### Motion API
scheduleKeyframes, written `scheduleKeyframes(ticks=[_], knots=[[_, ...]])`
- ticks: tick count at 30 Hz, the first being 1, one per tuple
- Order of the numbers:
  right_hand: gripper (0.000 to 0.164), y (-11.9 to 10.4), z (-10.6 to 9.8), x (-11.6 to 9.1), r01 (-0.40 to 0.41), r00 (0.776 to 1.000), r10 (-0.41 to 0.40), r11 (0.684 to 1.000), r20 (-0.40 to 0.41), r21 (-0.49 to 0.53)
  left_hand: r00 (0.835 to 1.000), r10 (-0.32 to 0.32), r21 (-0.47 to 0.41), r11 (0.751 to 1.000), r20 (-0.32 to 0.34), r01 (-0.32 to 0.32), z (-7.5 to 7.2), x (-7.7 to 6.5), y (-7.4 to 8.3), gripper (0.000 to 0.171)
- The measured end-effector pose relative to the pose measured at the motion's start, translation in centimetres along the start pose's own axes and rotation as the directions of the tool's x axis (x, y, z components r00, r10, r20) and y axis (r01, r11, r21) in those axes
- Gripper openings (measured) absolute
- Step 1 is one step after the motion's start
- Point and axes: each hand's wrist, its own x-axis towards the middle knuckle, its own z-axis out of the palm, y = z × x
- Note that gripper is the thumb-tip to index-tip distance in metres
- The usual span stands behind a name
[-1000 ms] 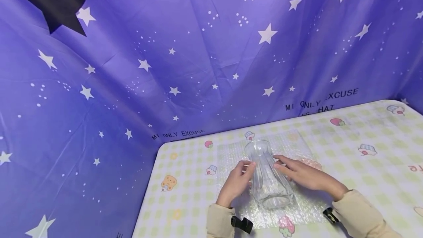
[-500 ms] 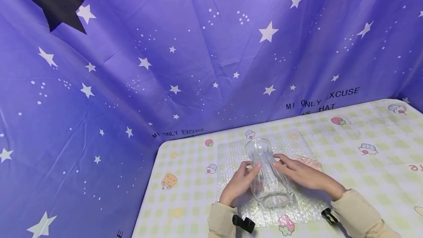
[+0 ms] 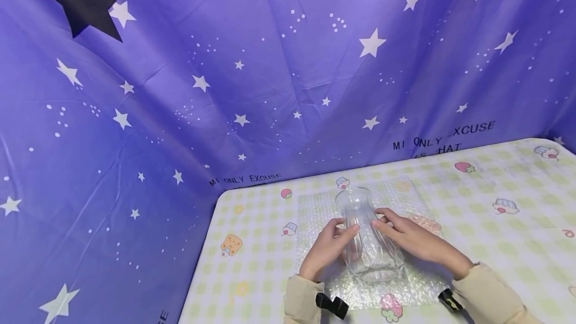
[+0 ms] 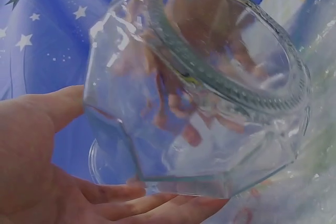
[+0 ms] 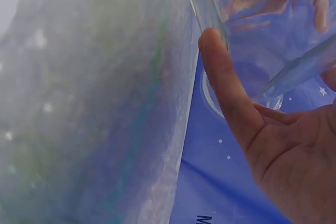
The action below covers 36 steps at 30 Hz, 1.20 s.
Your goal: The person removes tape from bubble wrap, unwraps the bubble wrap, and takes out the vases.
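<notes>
A clear, faceted glass vase [image 3: 372,249] is tipped over, its flared mouth pointing to the back and its round base facing the person. My left hand [image 3: 325,250] holds its left side, thumb on top; in the left wrist view the fingers [image 4: 157,205] pass under the glass [image 4: 199,150], and the base's ribbed edge shows. From the other side my right hand [image 3: 416,236] holds the vase near its narrower part. In the right wrist view a finger [image 5: 226,77] lies along the glass [image 5: 257,66]. Beneath the vase is a sheet of bubble wrap [image 3: 315,209].
The bubble wrap lies on a table with a green-and-white checked cloth [image 3: 265,254] printed with cupcakes and strawberries. A purple curtain [image 3: 270,64] with white stars hangs along the back and left. Beige sleeves and black wrist straps [image 3: 332,305] show at the front.
My left hand has moved slightly right, its thumb now further over the vase's side. The right hand keeps its hold, and the head view has shifted a little.
</notes>
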Motion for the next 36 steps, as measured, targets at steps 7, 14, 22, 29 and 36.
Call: scheduleKeyframes(ticks=[7,14,22,29,36], knots=[[0.058,-0.4,-0.1,-0.3,0.014,0.999,-0.013,1.0,-0.037,0.014,1.0,0.01,-0.091,0.996,-0.009,-0.011,0.1,-0.4,0.5,0.071],[0.056,-1.1,-0.2,-0.3,0.051,0.996,-0.046,0.997,-0.077,0.06,0.995,0.047,-0.127,0.99,-0.089,-0.058,0.1,-0.7,1.0,0.071],[0.06,-1.6,-0.2,-0.6,0.12,0.987,-0.106,0.986,-0.12,0.117,0.986,0.077,-0.12,0.988,-0.149,-0.096,0.0,-1.0,1.5,0.069],[0.069,-1.7,-0.5,-0.9,0.194,0.975,-0.175,0.969,-0.136,0.15,0.962,0.164,-0.025,0.985,-0.216,-0.173,0.6,-1.3,2.0,0.069],[0.076,-1.6,-1.2,-1.1,0.252,0.952,-0.232,0.964,-0.199,0.084,0.924,0.294,0.04,0.955,-0.244,-0.293,1.1,-1.5,2.8,0.072]])
